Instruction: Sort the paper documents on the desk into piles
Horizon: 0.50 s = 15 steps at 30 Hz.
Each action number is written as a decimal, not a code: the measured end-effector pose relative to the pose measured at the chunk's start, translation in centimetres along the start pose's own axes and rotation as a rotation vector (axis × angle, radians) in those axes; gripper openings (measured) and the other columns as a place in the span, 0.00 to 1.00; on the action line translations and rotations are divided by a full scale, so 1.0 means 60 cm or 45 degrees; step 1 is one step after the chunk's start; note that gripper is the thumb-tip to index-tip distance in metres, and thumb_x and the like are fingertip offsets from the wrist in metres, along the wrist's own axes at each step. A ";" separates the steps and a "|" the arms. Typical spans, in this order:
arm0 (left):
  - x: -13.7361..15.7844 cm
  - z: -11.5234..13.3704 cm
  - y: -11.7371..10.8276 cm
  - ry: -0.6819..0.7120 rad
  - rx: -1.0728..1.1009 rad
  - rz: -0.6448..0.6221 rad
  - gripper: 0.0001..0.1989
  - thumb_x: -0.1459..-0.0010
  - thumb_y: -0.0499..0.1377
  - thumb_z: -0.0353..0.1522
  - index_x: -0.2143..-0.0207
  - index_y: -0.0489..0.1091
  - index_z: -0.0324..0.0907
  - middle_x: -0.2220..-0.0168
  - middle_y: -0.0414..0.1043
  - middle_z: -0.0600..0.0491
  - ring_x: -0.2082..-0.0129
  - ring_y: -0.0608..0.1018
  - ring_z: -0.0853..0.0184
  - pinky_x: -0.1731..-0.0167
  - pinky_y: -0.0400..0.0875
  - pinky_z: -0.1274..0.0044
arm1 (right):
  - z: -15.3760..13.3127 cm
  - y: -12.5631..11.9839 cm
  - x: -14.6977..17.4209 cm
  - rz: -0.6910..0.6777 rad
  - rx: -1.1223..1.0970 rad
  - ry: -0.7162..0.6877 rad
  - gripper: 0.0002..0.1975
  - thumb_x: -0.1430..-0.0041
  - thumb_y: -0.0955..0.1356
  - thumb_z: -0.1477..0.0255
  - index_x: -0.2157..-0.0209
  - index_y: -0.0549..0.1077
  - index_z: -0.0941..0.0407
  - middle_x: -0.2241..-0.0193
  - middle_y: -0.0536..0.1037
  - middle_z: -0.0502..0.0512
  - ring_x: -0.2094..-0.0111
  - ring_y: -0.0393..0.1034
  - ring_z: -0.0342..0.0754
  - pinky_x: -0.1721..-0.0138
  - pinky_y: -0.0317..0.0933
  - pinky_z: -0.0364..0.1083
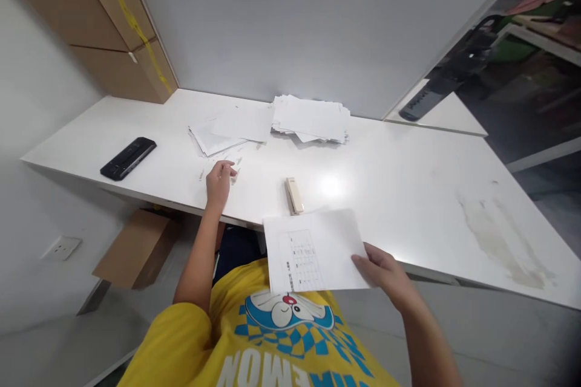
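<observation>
In the head view my right hand pinches the right edge of a sheet of paper, printed with a table and held over the desk's front edge. Whether it is one sheet or more I cannot tell. My left hand rests on the desk, fingers loosely curled in with nothing seen in them. Just beyond the paper's far edge lies a cream stapler. A few loose white sheets lie beyond my left hand, beside a thick, uneven stack of paper against the back panel.
A black phone-like object lies on the left of the white desk. Cardboard boxes stand at the back left corner, and another box is below the desk. A dark strap-like object hangs at the right panel's edge.
</observation>
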<state>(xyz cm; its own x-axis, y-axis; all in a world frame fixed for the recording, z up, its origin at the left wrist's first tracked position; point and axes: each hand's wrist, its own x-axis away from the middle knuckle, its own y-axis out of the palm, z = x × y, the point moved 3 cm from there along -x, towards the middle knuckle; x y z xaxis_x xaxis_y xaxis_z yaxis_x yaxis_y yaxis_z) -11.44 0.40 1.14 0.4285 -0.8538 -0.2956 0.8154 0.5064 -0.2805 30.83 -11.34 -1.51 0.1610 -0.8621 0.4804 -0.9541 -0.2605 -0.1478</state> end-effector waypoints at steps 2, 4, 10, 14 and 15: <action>0.004 -0.006 0.029 0.015 -0.054 -0.199 0.12 0.36 0.53 0.36 0.56 0.74 0.44 0.65 0.79 0.52 0.60 0.80 0.64 0.56 0.73 0.72 | 0.015 -0.018 0.015 0.061 -0.081 0.103 0.23 0.49 0.73 0.55 0.53 0.79 0.51 0.65 0.84 0.55 0.66 0.78 0.59 0.68 0.70 0.52; 0.021 0.007 0.069 0.115 -0.095 -0.397 0.14 0.34 0.53 0.36 0.50 0.72 0.45 0.56 0.79 0.50 0.53 0.79 0.63 0.51 0.73 0.69 | 0.022 -0.035 0.014 0.164 -0.155 0.147 0.27 0.50 0.74 0.56 0.50 0.78 0.53 0.65 0.84 0.56 0.67 0.78 0.58 0.68 0.70 0.51; 0.111 0.104 0.186 0.563 -0.394 -0.884 0.19 0.33 0.53 0.39 0.42 0.68 0.49 0.36 0.67 0.52 0.31 0.59 0.57 0.32 0.56 0.58 | 0.012 -0.057 -0.008 0.272 -0.164 0.139 0.26 0.51 0.74 0.58 0.52 0.78 0.56 0.67 0.83 0.56 0.67 0.78 0.57 0.69 0.68 0.48; 0.166 0.128 0.211 0.742 -0.611 -0.981 0.18 0.31 0.49 0.31 0.44 0.70 0.46 0.32 0.61 0.55 0.26 0.46 0.55 0.30 0.48 0.52 | -0.005 -0.063 -0.020 0.371 -0.121 0.099 0.23 0.52 0.73 0.59 0.55 0.79 0.56 0.69 0.83 0.55 0.68 0.77 0.56 0.71 0.67 0.47; 0.176 0.128 0.213 0.779 -0.652 -0.978 0.19 0.32 0.47 0.27 0.44 0.70 0.45 0.32 0.61 0.55 0.26 0.45 0.55 0.30 0.47 0.52 | -0.007 -0.065 -0.025 0.375 -0.118 0.082 0.23 0.52 0.73 0.59 0.55 0.79 0.56 0.69 0.83 0.55 0.67 0.77 0.56 0.70 0.67 0.47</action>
<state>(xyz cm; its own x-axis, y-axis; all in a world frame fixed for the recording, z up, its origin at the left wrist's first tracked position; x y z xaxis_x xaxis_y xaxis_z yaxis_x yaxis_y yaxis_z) 6.48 -3.06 1.46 -0.5020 -0.8301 -0.2426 0.4641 -0.0219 -0.8855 34.22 -8.82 -1.30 -0.1392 -0.8645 0.4829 -0.9767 0.0394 -0.2110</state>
